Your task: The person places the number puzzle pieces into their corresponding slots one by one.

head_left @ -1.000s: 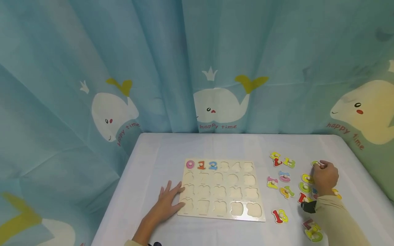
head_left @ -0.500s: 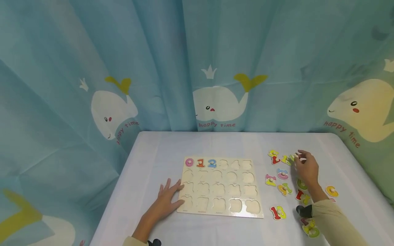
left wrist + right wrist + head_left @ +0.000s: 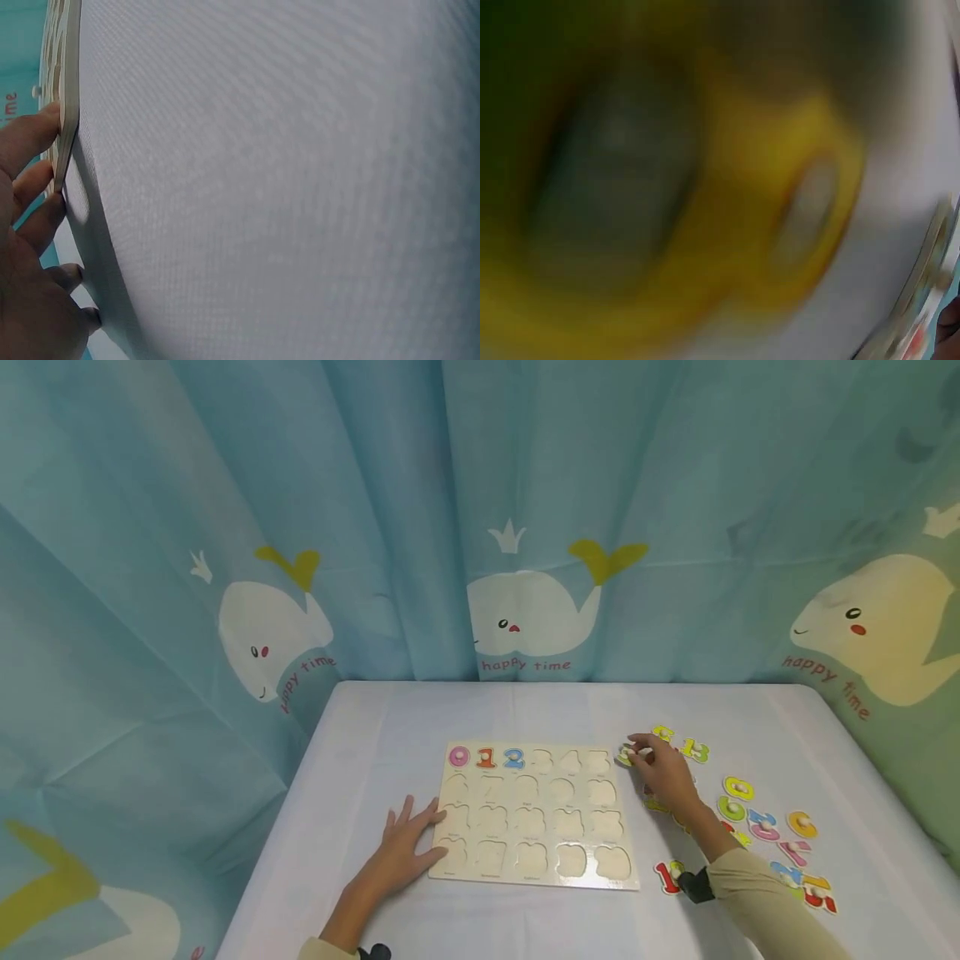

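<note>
A pale wooden number board [image 3: 547,793] lies on the table with its pink 0 [image 3: 459,757], orange 1 [image 3: 487,758] and blue 2 [image 3: 513,758] pieces in the top row; several bare recesses fill the others. My left hand [image 3: 405,839] rests along its left edge, fingers extended. Seen from the left wrist, the fingertips [image 3: 46,199] touch the board's side [image 3: 69,90]. Just beyond the top right corner, my right hand [image 3: 666,774] pinches a green number piece [image 3: 624,755] that looks like a 3. The right wrist view is blurred, with a yellow number piece [image 3: 735,187] close to the camera.
Loose number pieces spread right of the board, among them a 13 [image 3: 696,750], a yellow 0 [image 3: 738,788] and an orange-yellow piece [image 3: 802,824]. The right forearm [image 3: 761,893] hides some of them. A whale-print curtain [image 3: 405,527] hangs behind the table.
My right hand has carried the green piece left from the far-right pieces to the board's top right corner. My left hand stays at the board's left edge.
</note>
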Motion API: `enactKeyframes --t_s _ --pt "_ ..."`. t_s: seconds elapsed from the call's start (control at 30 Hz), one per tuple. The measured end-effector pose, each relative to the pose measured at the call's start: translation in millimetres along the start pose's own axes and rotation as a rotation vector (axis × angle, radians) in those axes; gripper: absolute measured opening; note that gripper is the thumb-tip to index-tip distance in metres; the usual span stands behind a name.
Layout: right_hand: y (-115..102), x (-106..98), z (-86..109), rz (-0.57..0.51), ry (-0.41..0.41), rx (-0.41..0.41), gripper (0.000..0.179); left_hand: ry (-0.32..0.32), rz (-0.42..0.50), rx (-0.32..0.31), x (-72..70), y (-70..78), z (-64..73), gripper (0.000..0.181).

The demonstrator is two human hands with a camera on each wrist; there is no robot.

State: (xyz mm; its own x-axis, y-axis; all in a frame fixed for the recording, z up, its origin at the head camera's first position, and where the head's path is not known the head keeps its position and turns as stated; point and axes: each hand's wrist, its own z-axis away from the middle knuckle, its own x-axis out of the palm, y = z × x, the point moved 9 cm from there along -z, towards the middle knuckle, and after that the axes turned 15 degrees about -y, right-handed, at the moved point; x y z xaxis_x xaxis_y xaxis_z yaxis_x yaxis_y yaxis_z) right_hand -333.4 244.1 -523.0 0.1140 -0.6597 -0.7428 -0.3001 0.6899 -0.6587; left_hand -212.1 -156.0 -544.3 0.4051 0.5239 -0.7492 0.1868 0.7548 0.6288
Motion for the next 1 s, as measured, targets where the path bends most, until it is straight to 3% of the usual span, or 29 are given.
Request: enactKeyframes --t_s 0.43,0.77,1.0 --pt "-59.3 69.4 -32.2 -0.057 -0.213 -0.154 0.026 0.002 -0.003 -0.006 1.4 0.0 -0.6 0.057" --pt "-72.7 86.3 -48.2 -0.151 -0.182 -0.080 0.026 -0.003 -0.001 -0.012 0.2 0.7 -0.1 0.060" --pt "-79.6 93.0 -56.3 -0.134 -0.218 -0.127 0.025 -0.001 0.016 -0.015 1.7 -2.3 -1.8 0.061"
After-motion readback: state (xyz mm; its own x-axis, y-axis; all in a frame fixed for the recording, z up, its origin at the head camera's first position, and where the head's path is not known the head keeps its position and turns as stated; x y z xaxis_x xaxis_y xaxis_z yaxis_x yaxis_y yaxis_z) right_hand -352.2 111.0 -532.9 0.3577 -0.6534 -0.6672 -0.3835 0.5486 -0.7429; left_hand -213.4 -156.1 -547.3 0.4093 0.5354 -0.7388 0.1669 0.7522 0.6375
